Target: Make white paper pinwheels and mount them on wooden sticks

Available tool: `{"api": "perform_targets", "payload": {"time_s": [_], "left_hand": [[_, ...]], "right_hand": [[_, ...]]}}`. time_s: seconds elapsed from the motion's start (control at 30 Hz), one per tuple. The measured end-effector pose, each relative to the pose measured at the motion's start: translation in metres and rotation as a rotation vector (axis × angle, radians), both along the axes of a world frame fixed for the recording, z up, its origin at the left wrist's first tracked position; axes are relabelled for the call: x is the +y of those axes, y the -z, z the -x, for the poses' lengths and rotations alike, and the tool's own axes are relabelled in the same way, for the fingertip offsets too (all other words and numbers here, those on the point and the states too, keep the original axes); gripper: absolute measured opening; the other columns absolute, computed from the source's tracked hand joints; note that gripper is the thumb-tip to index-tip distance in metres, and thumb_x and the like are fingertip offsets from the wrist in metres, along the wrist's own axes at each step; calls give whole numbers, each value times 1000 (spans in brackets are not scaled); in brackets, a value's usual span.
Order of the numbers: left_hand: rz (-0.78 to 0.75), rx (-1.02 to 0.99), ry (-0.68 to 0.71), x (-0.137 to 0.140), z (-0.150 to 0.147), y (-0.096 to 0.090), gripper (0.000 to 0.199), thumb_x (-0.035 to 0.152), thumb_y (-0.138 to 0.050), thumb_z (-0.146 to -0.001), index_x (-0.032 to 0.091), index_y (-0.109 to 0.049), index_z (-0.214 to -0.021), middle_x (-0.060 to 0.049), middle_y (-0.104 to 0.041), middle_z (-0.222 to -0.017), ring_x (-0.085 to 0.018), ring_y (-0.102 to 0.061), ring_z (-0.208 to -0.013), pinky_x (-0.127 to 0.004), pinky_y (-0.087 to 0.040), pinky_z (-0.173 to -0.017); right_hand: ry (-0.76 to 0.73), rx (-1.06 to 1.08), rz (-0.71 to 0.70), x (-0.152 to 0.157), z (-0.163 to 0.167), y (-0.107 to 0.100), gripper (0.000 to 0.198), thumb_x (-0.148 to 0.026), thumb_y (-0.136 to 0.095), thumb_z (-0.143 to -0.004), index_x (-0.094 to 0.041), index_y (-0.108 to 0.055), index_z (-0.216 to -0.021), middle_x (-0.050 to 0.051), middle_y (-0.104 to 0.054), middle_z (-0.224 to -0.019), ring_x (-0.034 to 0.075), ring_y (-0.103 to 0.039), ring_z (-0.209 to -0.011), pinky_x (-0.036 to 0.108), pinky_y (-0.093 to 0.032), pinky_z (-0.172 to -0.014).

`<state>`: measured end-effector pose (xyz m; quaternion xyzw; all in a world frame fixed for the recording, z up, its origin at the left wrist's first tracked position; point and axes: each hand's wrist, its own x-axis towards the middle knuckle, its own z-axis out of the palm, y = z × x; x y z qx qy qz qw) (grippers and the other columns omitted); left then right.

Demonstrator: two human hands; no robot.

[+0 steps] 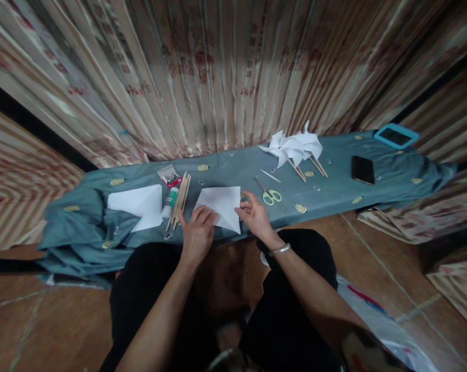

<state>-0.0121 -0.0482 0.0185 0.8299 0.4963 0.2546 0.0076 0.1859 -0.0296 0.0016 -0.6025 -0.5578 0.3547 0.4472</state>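
Observation:
A white sheet of paper (226, 201) with a folded-looking lower part lies on the cloth-covered bench in front of me. My left hand (199, 225) rests on its left side, fingers stretched out flat over the paper. At the right edge, my right hand (254, 213) pinches the sheet between thumb and fingers; the index finger is lifted slightly. Left of my left hand are several thin wooden sticks (182, 199) and a glue stick (170, 201). Scissors with light green handles (271, 197) lie beyond my right hand.
White paper pinwheels (294, 147) on sticks lie at the back right. Farther right are a black phone (362, 170) and a blue-framed device (396, 135). More white paper (142, 204) and a small open box (170, 176) are at left. A pleated curtain (217, 77) hangs behind.

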Motion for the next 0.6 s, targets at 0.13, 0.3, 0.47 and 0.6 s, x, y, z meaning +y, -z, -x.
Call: {"api": "perform_targets", "payload": {"time_s": [0.13,0.3,0.47,0.6], "left_hand": [[12,21,15,0,1,2,30,10,-55,-84,28,-73,-99,-4,-73,-113,-31,-55,-125,-72,5,-113],[2,20,47,2,3,6,25,13,-56,-87,29,-74,-95,-2,-74,-111,-31,-57,-122,-74,6,-111],[-10,3,79,0,3,9,26,12,-57,-88,29,-73,-99,-3,-74,-113,-31,-57,-123,-73,2,-112],[-18,3,113,-2,2,9,27,11,-56,-88,29,-72,-101,-3,-74,-114,-29,-58,-122,-72,-1,-112]], "right_hand": [[-43,-10,81,-14,2,-2,65,-23,-61,-81,-21,-36,-141,6,-72,-101,15,-66,-60,31,-59,-63],[-51,-580,-219,-28,-5,-12,58,-12,-48,-88,-16,-39,-145,22,-40,-150,31,-49,-132,50,-42,-106],[-223,-926,-342,-36,-7,-19,61,0,-42,-86,-22,-46,-142,19,-24,-159,33,-13,-150,57,-27,-113],[-205,-976,-402,-38,-4,-24,48,-6,-46,-90,-24,-55,-134,15,-30,-158,32,-10,-151,59,-19,-115]]}}
